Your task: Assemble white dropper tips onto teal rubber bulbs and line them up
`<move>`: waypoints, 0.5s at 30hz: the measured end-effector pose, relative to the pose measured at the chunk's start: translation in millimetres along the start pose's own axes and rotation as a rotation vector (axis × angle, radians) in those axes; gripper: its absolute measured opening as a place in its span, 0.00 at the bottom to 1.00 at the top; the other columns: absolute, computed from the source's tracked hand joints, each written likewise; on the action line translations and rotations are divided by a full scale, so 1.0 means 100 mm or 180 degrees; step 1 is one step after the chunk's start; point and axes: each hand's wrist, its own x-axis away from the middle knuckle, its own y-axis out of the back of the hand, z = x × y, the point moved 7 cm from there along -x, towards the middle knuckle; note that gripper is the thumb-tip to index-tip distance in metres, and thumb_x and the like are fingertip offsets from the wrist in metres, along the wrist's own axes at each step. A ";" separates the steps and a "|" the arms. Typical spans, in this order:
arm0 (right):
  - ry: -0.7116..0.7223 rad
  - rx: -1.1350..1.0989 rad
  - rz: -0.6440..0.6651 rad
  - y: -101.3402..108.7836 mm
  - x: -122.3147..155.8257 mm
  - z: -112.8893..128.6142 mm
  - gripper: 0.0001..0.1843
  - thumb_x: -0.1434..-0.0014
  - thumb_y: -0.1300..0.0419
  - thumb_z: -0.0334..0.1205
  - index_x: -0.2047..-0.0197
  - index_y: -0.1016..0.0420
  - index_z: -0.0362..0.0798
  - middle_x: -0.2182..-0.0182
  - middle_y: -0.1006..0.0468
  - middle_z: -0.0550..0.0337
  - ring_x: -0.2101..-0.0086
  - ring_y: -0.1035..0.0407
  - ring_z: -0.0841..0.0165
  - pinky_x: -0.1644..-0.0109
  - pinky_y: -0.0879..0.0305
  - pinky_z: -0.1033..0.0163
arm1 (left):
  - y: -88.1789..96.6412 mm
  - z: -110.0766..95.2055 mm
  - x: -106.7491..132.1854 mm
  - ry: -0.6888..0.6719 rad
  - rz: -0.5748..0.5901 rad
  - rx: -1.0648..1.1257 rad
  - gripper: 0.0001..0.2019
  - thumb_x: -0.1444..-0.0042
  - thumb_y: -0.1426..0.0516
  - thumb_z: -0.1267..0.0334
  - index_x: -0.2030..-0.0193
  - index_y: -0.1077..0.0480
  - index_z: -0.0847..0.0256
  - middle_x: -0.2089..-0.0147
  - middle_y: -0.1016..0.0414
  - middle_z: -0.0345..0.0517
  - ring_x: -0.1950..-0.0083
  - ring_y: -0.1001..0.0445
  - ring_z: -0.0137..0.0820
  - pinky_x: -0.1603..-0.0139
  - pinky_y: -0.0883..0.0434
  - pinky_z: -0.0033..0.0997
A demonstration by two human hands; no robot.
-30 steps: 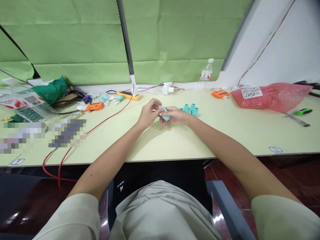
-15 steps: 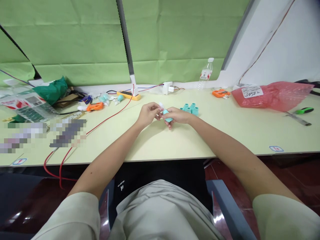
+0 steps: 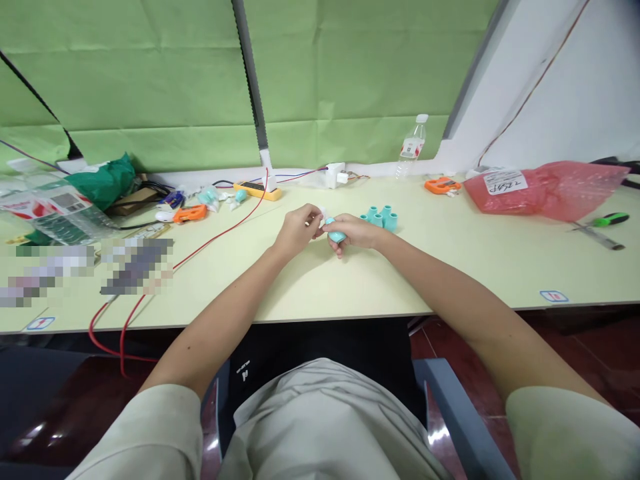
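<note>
My right hand (image 3: 356, 232) is closed round a small teal part (image 3: 336, 235) above the pale table (image 3: 350, 280). My left hand (image 3: 296, 228) meets it from the left, fingertips pinched on a small white piece (image 3: 320, 215) at the top of that teal part. Just behind my right hand stands a cluster of several teal cylindrical parts (image 3: 380, 218).
At the back left lie an orange tool (image 3: 190, 213), small bagged parts (image 3: 207, 197), a yellow device (image 3: 257, 191), a green bag (image 3: 103, 180) and a red wire (image 3: 210, 240). A water bottle (image 3: 411, 148), a second orange tool (image 3: 443, 185), a pink bag (image 3: 545, 190) and a green-handled screwdriver (image 3: 603, 223) sit on the right.
Both hands stay together in the same place. The teal part has turned slightly in my right hand, and my left fingertips have shifted on the white piece.
</note>
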 end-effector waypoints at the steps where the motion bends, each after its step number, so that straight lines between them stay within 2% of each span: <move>1: 0.0048 -0.0051 -0.0008 0.00 0.00 0.01 0.19 0.42 0.31 0.51 0.66 0.28 0.44 0.79 0.23 0.56 0.80 0.28 0.66 0.74 0.21 0.58 | 0.01 -0.02 0.00 -0.0074 -0.0020 -0.0085 0.04 0.37 0.43 0.62 0.59 0.28 0.59 0.69 0.24 0.40 0.72 0.25 0.26 0.72 0.26 0.26; 6: 0.0108 -0.0064 -0.0027 0.01 0.00 0.03 0.19 0.42 0.31 0.51 0.65 0.27 0.43 0.78 0.23 0.57 0.80 0.28 0.66 0.74 0.22 0.58 | 0.02 -0.08 -0.01 -0.0244 -0.0016 -0.0295 0.04 0.36 0.43 0.63 0.59 0.27 0.58 0.67 0.24 0.41 0.70 0.24 0.27 0.68 0.24 0.29; 11: 0.0068 0.0015 -0.0035 0.02 0.00 0.03 0.19 0.43 0.30 0.50 0.60 0.27 0.44 0.78 0.23 0.58 0.79 0.28 0.66 0.75 0.22 0.59 | 0.01 -0.06 -0.01 -0.0081 0.0116 -0.0162 0.03 0.37 0.43 0.64 0.61 0.28 0.59 0.67 0.24 0.42 0.70 0.24 0.27 0.71 0.26 0.28; 15: 0.0067 0.0045 -0.0037 0.03 0.00 0.02 0.18 0.44 0.29 0.48 0.59 0.27 0.45 0.78 0.23 0.59 0.78 0.27 0.66 0.75 0.23 0.60 | 0.00 -0.03 -0.01 0.0033 0.0091 -0.0096 0.05 0.36 0.42 0.62 0.56 0.27 0.58 0.67 0.23 0.42 0.70 0.23 0.28 0.73 0.27 0.27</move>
